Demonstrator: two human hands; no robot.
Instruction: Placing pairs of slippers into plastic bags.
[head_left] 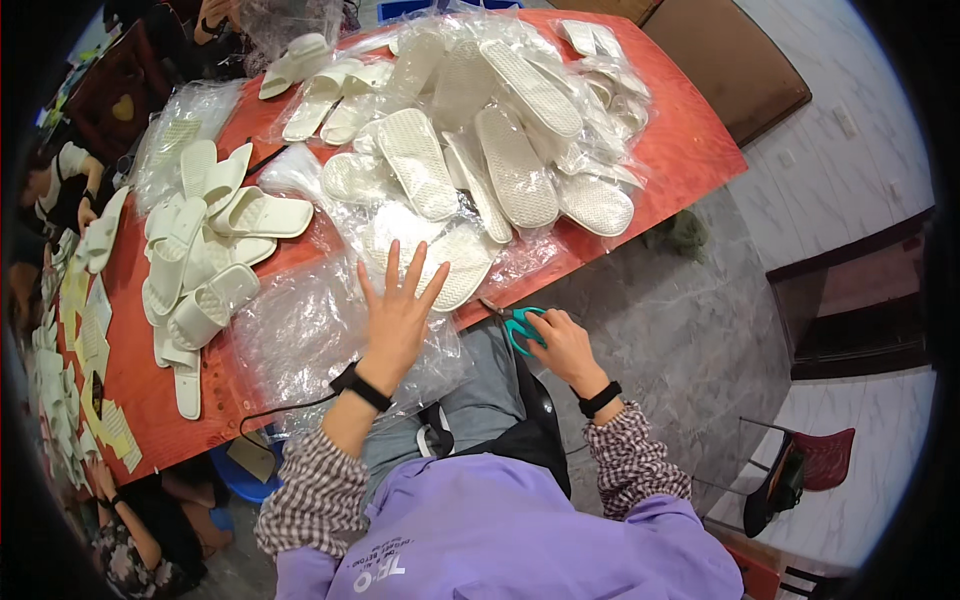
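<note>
My left hand [395, 325] has its fingers spread, reaching over the near edge of a pile of white slippers in clear plastic bags. Its fingertips are at a bagged slipper [462, 270]; whether they touch it I cannot tell. Below the wrist, flat clear plastic bags [300, 325] lie at the table's near edge. My right hand [562, 348] is closed around the teal handles of scissors [518, 328], just off the table edge, with the blades pointing at the table. The bagged slippers [515, 165] are heaped beyond both hands. To the left lie loose, unbagged white slippers [205, 250].
The red table [700, 130] runs from far right to near left. Yellow and white sheets or pieces [90, 335] lie at its left end, where other people sit. A blue tub [240, 470] stands below the near edge. A chair [815, 460] stands at the right.
</note>
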